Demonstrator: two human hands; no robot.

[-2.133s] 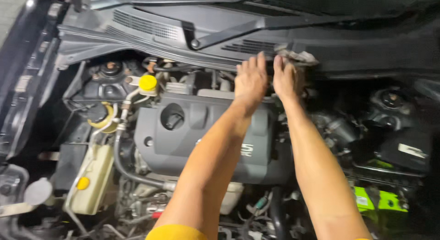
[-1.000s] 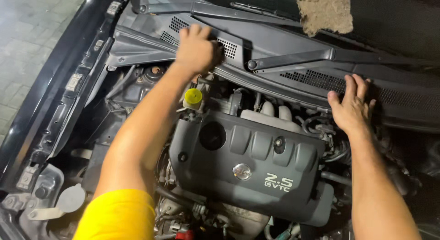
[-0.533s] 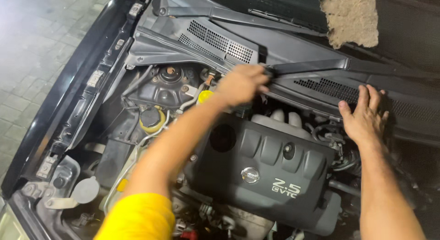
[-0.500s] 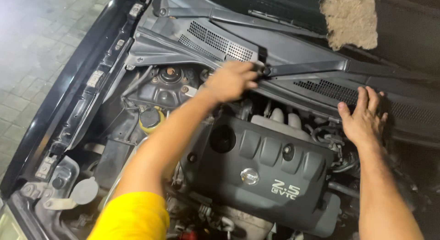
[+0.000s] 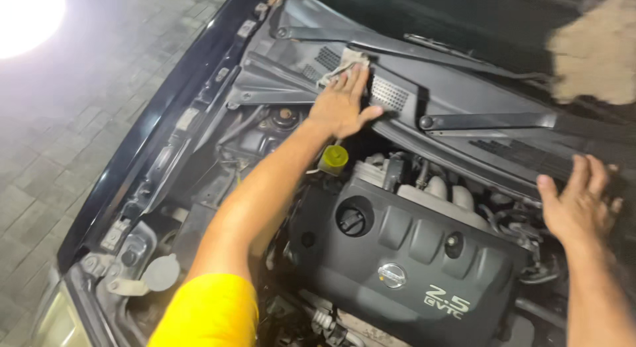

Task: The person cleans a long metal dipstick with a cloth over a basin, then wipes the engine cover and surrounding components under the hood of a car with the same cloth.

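Only the head view here, looking down into an open engine bay. The left hand [image 5: 341,105] is lying flat on the black plastic cowl panel [image 5: 278,72] just below the windshield, pressing a light grey rag [image 5: 341,60] against it. The fingers are lying together and stretched out, thumb sticking off to the side, so they're flat on the rag rather than clamped round it. The rag is bunched up, peeking out past the fingertips, its long axis running roughly along the cowl, up-left to down-right. It's sitting just left of the small mesh grille [image 5: 387,94] in the cowl.

The right hand [image 5: 576,204] is hovering further along the cowl, near its lower edge and well apart from the rag, fingers spread, holding nothing I can make out.

Counting: one rag, two hands, one wiper arm [image 5: 490,121] lying along the cowl right of the grille, one yellow cap [image 5: 333,159] just below the left wrist, one big black engine cover [image 5: 411,261] below the cowl with one round filler cap [image 5: 352,220] in it.

Room-wise, the cowl is running on bare up-left of the rag toward the fender edge [image 5: 165,115], while to the right the wiper arm is crossing it. A tan pad [image 5: 593,52] is showing above the cowl at the top right.
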